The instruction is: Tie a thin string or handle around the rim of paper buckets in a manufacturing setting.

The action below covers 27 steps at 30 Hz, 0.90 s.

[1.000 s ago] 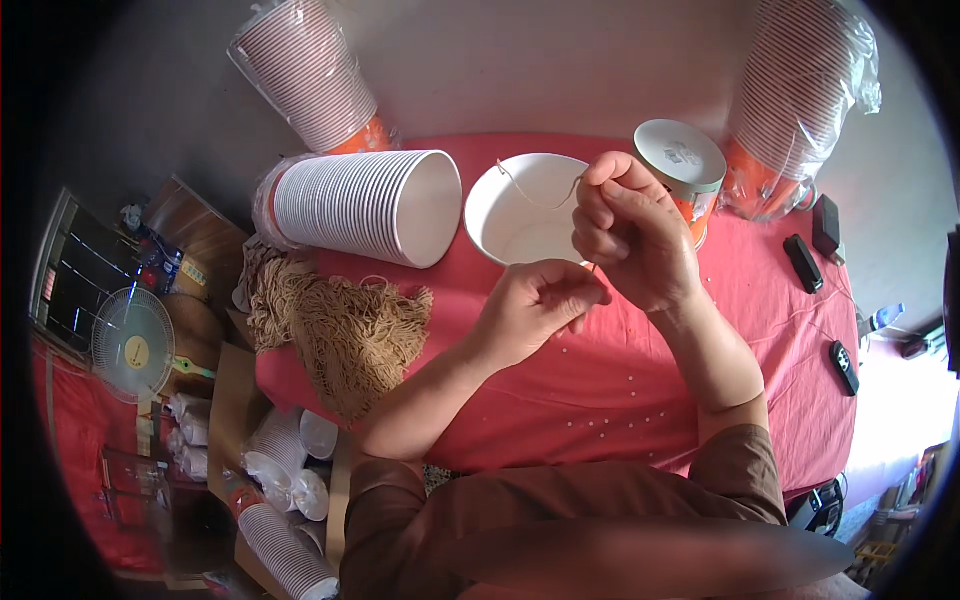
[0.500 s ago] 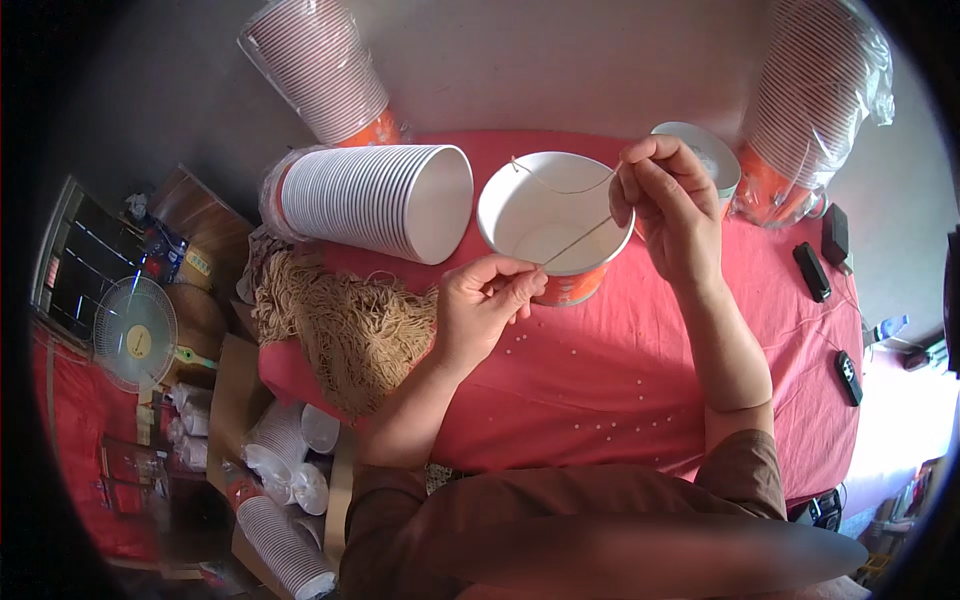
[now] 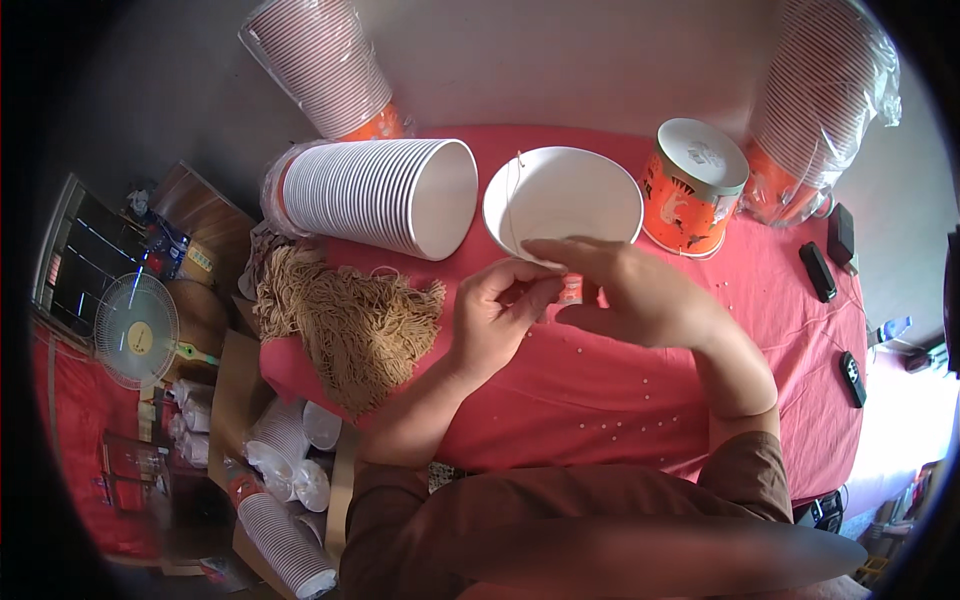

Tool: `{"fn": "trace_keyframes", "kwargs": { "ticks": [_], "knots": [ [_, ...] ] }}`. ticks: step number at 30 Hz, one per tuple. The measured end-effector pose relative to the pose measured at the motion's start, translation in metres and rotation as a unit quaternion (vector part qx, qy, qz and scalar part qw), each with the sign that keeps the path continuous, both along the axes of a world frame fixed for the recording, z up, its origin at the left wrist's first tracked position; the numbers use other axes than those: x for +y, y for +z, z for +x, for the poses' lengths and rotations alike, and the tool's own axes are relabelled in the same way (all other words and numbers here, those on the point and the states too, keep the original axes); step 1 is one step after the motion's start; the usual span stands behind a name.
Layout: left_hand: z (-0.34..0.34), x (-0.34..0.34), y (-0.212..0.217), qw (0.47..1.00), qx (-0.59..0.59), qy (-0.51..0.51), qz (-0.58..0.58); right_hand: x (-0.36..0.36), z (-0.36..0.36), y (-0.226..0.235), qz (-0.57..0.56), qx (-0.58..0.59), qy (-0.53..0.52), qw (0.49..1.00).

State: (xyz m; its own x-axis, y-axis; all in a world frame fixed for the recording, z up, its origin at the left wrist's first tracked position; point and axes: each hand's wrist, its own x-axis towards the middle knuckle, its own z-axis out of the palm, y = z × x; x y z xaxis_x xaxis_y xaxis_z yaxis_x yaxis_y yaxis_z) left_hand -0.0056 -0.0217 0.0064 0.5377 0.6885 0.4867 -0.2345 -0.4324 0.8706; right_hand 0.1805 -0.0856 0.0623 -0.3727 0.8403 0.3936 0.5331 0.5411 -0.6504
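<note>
Apparently left hand (image 3: 497, 318) is pinching string (image 3: 512, 205), mid-frame | right hand (image 3: 645, 292) is arching half-open, hold unclear | any loose pinch is risking string slipping into bucket (image 3: 585, 190)

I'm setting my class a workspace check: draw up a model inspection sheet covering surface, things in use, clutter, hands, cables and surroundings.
Surface: red cloth, wrinkled; small white dots near the front, loose or printed, cannot tell.
Things in use: open bucket; cord hanging from its left rim; tan cord heap; nested buckets on their side; upturned orange bucket.
Clutter: remote at right.
Hands: left hand pinched, seemingly on the cord; right hand blurred, thumb apart from fingers.
Cables: thin line at right, possibly a cable.
Surroundings: fan and cardboard box at left; wall behind.
</note>
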Motion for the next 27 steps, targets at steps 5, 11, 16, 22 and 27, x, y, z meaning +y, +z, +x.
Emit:
{"fn": "trace_keyframes", "kwargs": {
  "ticks": [5,11,16,22,27],
  "knots": [
    [-0.001,0.005,-0.001,0.999,0.004,0.015,0.050,0.002,-0.002,0.001,0.036,-0.009,-0.065,0.997],
    [-0.004,0.005,0.002,0.999,0.026,-0.007,0.018,0.010,0.004,-0.004,0.115,0.003,-0.032,0.993],
    [-0.005,0.007,0.002,0.995,0.011,-0.046,-0.091,0.010,0.006,-0.001,0.125,0.007,-0.013,0.992],
    [-0.004,0.003,0.002,0.998,0.029,-0.008,-0.049,0.012,0.007,0.001,0.150,-0.045,-0.022,0.987],
    [-0.002,0.006,-0.002,0.998,0.008,0.011,0.067,0.013,0.008,0.001,0.120,-0.025,-0.001,0.992]
  ]
}}
